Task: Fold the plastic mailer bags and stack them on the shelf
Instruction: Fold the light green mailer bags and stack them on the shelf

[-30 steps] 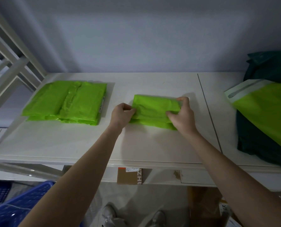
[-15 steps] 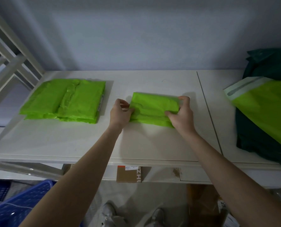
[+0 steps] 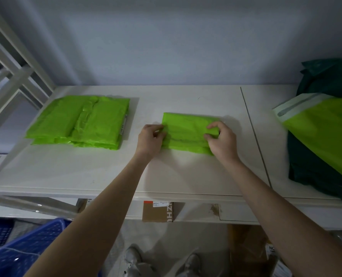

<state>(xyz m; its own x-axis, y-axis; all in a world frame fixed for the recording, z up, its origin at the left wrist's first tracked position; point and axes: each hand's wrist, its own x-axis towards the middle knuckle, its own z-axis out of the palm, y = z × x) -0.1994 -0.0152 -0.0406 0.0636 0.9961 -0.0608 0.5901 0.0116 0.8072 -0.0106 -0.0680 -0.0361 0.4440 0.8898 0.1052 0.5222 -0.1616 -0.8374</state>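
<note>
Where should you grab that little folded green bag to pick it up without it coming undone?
Probably by its two short ends, one hand from each side, as the left hand and right hand grip the folded mailer bag now. It lies flat on the shelf in loose, slippery layers, so pinching every layer at both ends should keep the fold shut.

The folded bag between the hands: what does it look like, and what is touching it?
The folded bag is bright green, thin, glossy, creased plastic, folded into a flat rectangle of several layers. It lies on the white shelf, right of the stack of folded green bags and apart from it. The left hand pinches its left edge; the right hand grips its right end, fingers curled on top.
</note>
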